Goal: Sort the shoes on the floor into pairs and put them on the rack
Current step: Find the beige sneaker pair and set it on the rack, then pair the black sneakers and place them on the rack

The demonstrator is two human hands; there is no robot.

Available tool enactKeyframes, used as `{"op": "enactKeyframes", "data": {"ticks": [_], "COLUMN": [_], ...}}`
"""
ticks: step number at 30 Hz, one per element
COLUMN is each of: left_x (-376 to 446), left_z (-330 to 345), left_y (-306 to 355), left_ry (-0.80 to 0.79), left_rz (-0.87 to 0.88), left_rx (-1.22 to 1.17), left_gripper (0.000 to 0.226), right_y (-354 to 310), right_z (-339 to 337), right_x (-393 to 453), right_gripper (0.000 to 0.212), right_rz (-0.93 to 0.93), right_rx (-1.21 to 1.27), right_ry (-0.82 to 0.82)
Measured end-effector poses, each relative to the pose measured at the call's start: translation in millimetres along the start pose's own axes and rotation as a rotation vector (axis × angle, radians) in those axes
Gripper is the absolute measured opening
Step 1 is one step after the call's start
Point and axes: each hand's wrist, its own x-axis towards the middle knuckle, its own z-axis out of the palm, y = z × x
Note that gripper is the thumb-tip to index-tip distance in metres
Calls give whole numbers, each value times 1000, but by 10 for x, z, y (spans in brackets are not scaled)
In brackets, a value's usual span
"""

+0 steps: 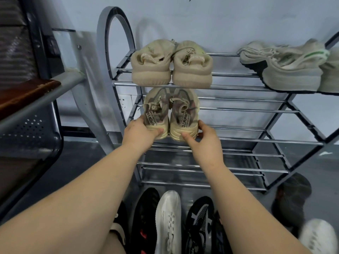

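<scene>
A grey metal shoe rack (238,110) stands against the wall. On its second shelf sits a pair of cream mesh sneakers, heels toward me. My left hand (141,132) grips the heel of the left sneaker (156,114). My right hand (203,140) grips the heel of the right sneaker (183,118). A beige pair (170,65) rests on the top shelf at the left, and a grey-green pair (288,66) lies at the top right. On the floor below lie a black shoe (146,217), a white shoe (167,220) and a black-and-grey shoe (200,222).
A dark grey shoe (291,198) and another white shoe (317,237) lie on the floor at the right. A metal bench (31,136) with a perforated seat stands to the left of the rack. The rack's lower shelves hold nothing.
</scene>
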Motion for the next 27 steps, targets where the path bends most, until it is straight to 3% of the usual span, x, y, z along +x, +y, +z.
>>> {"op": "enactKeyframes", "data": {"ticks": [4, 10, 19, 27], "left_x": [-63, -424, -1056, -1632], "left_z": [-3, 142, 749, 1248], "left_y": [35, 369, 728, 1019], "left_ry": [-65, -75, -367, -461], "left_rz": [70, 462, 751, 920], "left_rx": [216, 596, 773, 833], "left_gripper": [73, 73, 80, 81], "right_y": [-45, 62, 389, 780], "right_z": [-134, -346, -1140, -1978], "right_x": [-124, -377, -870, -1351], "right_gripper": [65, 76, 82, 85], "right_rz": [-83, -118, -17, 159], "right_rx": [-128, -435, -737, -904], "right_ry": [-98, -224, -291, -310]}}
